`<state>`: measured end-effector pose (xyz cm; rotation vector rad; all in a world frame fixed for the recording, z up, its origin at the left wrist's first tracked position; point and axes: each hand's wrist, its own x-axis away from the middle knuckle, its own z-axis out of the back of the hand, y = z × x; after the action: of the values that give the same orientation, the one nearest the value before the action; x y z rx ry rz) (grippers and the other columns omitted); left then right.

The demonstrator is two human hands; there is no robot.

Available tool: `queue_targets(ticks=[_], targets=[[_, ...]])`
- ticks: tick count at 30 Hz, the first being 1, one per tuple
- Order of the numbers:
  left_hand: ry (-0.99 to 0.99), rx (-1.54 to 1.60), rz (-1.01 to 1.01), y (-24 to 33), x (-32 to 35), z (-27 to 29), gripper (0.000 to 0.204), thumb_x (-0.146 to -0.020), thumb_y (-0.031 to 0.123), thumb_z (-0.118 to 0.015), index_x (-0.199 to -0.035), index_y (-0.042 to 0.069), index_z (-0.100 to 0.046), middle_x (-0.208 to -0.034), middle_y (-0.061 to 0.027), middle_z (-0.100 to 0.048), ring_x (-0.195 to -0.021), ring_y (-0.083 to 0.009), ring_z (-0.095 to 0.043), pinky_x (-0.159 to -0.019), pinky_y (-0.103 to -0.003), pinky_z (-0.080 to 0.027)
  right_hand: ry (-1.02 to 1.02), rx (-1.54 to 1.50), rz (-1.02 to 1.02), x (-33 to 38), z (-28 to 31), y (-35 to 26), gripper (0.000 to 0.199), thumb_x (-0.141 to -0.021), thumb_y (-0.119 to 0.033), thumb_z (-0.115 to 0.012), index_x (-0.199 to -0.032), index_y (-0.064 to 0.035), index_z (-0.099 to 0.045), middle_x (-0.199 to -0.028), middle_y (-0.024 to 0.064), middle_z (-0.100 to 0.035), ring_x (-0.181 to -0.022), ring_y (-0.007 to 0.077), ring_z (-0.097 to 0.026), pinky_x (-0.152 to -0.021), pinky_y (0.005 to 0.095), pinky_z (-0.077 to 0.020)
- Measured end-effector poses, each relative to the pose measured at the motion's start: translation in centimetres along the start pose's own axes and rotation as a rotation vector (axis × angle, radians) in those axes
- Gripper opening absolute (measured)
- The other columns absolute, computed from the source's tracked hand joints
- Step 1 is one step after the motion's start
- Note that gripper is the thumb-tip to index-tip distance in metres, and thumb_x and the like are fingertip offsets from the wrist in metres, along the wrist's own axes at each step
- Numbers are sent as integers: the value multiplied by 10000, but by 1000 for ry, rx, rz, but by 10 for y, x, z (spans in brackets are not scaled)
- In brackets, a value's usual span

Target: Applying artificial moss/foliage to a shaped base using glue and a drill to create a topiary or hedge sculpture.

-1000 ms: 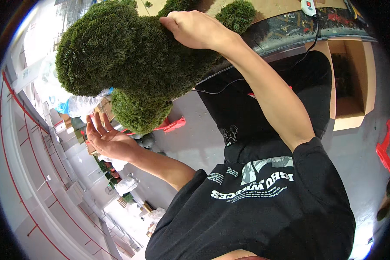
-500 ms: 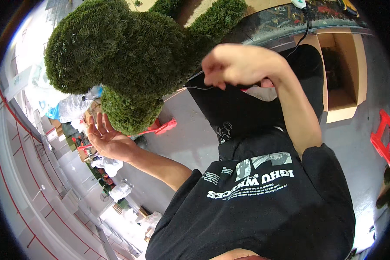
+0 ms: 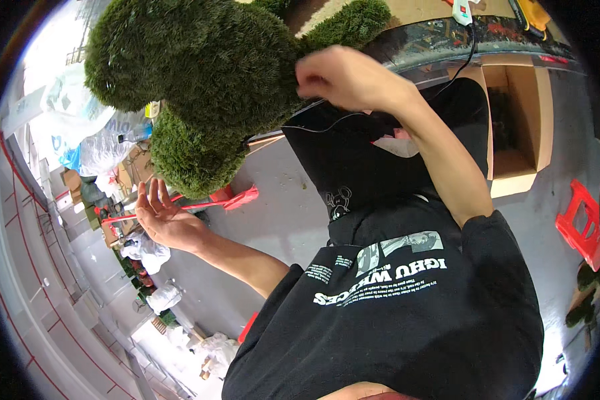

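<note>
moss-green figure fills the top of the view, a big fuzzy shape of rounded lobes with a smaller lobe hanging at its lower left. right hand is up against the figure's right flank, fingers curled together in a loose pinch; blur hides whether anything sits between them, cannot tell. a thin dark wire runs just under that hand across the black cloth draped below. left hand is spread flat, palm up, fingers apart, holding nothing, just below the small lower lobe and not touching it. beside it, a red plastic piece lies on the grey floor. at right, an open cardboard box, and further right a red stool. at far left, clear plastic bags are piled.
</note>
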<state>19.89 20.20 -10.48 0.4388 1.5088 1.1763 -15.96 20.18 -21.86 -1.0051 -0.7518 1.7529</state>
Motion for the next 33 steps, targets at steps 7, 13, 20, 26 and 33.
queue_targets(ticks=[7,13,20,26,33], targets=[[48,25,67,-20,5,33,416,-1102,251,-421,-1272,-102,-564,-1295,-256,-636,-1092,-364,-671,-979,-495,-569,187,115,-92,42,1,7,135,-890,-128,-688,-991,-52,-735,-936,169,-734,-898,362,-710,-778,434,-569],[67,48,84,-29,18,36,390,-1094,223,-426,-1243,-100,-586,-1297,-262,-634,-1096,-375,-669,-969,-500,-575,392,369,-59,0,-17,10,259,-883,-279,-768,-1105,-145,-751,-964,90,-685,-905,317,-713,-782,439,-575],[105,48,128,-36,24,51,411,-1095,227,-431,-1265,-124,-560,-1315,-280,-614,-1112,-387,-660,-981,-500,-568,418,378,-148,-4,-27,7,211,-888,-268,-759,-1072,-165,-773,-980,88,-687,-906,338,-707,-794,448,-576],[112,58,165,-43,29,54,440,-1096,255,-437,-1266,-136,-549,-1302,-276,-617,-1127,-389,-647,-993,-500,-555,435,395,-165,-10,-32,0,152,-874,-169,-713,-1014,-139,-766,-964,96,-697,-902,349,-707,-785,448,-577],[108,27,172,-49,30,63,478,-1102,289,-424,-1279,-141,-540,-1308,-271,-607,-1120,-375,-641,-1006,-498,-548,371,225,-111,28,-42,-8,101,-935,-137,-679,-983,-49,-669,-978,135,-668,-902,374,-682,-759,457,-555]])
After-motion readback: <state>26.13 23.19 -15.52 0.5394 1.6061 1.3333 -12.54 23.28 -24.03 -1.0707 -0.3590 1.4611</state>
